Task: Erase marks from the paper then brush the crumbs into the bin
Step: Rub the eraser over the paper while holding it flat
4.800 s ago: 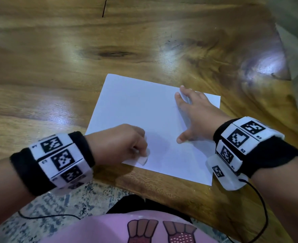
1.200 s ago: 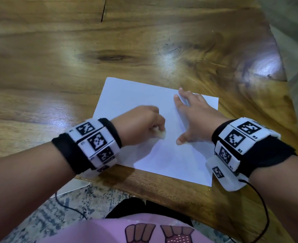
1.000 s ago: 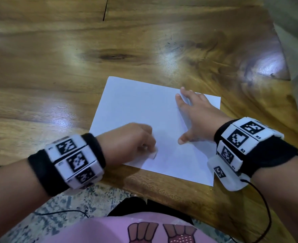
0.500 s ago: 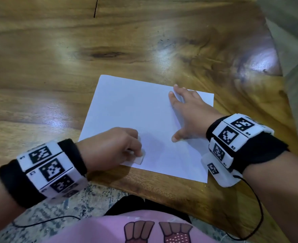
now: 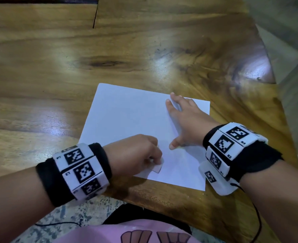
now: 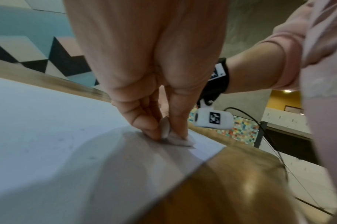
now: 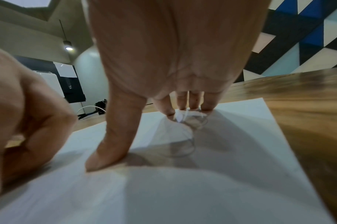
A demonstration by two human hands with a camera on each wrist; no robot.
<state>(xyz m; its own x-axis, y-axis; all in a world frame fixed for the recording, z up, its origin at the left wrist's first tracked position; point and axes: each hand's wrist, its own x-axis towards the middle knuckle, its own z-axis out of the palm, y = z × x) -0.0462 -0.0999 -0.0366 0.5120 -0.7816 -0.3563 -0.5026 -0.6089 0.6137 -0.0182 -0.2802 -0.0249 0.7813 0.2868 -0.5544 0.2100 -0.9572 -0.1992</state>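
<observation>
A white sheet of paper [image 5: 130,120] lies on the wooden table [image 5: 57,67] near its front edge. My left hand [image 5: 137,155] pinches a small pale eraser [image 5: 158,168] and presses it onto the paper close to the sheet's near edge; the left wrist view shows the eraser [image 6: 168,134] between thumb and fingers on the paper [image 6: 49,136]. My right hand [image 5: 185,120] lies flat on the right part of the sheet, fingers spread and straight. In the right wrist view faint looped pencil marks [image 7: 183,136] show under the right hand [image 7: 164,75]. No bin is in view.
The table's front edge [image 5: 162,199] runs just below the paper, with a patterned floor [image 5: 66,216] beneath. The table's right corner [image 5: 267,76] drops off to a grey floor. A black cable [image 5: 256,216] hangs from my right wrist band.
My left hand has been rubbing the eraser back and forth over the lower middle of the paper; it now sits slightly right of where it was half a second ago. The right hand stays put.
</observation>
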